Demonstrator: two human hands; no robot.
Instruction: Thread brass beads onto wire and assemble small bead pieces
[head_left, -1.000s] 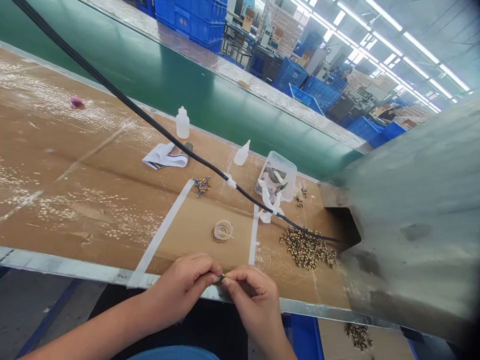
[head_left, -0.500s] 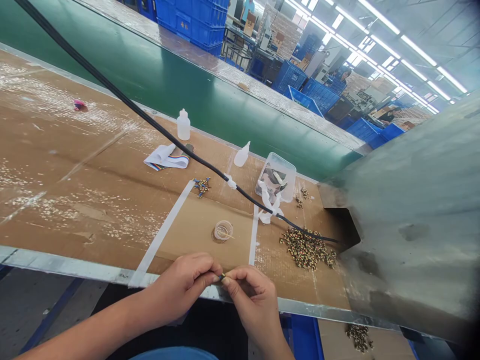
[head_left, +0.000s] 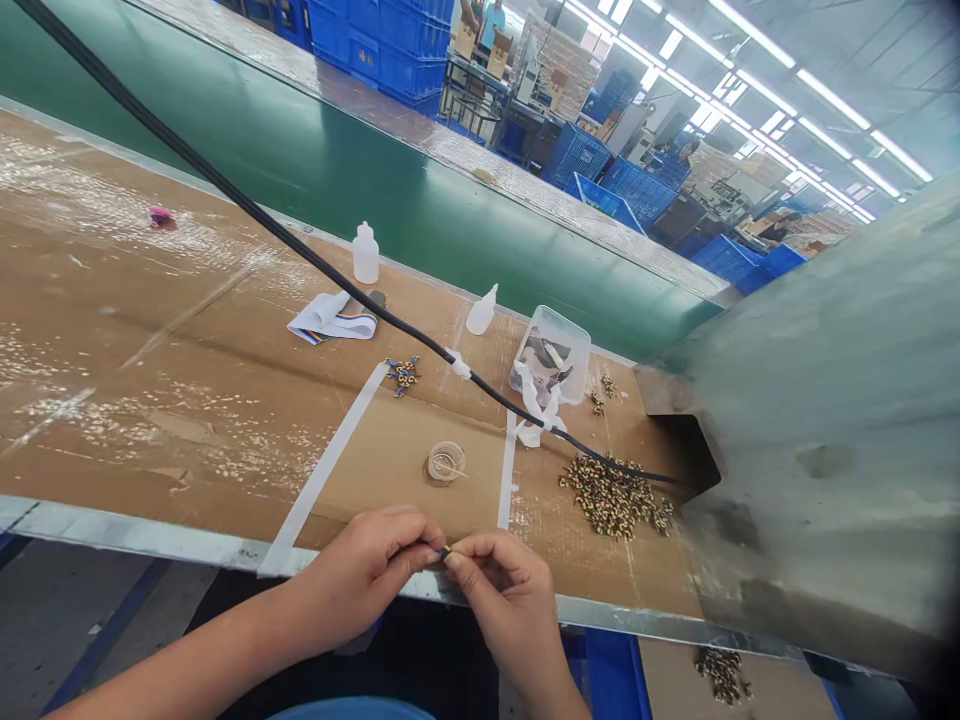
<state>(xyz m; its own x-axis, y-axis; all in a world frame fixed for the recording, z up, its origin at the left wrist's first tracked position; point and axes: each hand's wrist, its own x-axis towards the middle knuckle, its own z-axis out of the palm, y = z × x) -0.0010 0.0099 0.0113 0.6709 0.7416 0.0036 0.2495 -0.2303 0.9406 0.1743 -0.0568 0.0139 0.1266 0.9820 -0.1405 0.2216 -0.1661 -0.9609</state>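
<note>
My left hand (head_left: 379,560) and my right hand (head_left: 506,585) meet at the table's front edge, thumb and fingers pinched. Between their fingertips is a tiny dark blue and gold piece (head_left: 445,552), mostly covered by the fingers. Just beyond them a small clear cup (head_left: 447,461) with a thin stick in it stands on a taped cardboard sheet (head_left: 390,440). To the right lies a large pile of small gold and dark pieces (head_left: 615,495). A small cluster of blue and gold pieces (head_left: 402,375) rests at the sheet's far left corner.
A black cable (head_left: 285,222) crosses above the table. Behind it stand two white squeeze bottles (head_left: 365,255) and a clear plastic box (head_left: 577,350); a folded striped white strip (head_left: 322,318) lies nearby. A grey metal panel (head_left: 817,400) rises at right. A green conveyor belt (head_left: 405,190) runs behind.
Both hands stay pinched at nearly the same spot; the small piece between them shows slightly differently. The view has shifted very little.
</note>
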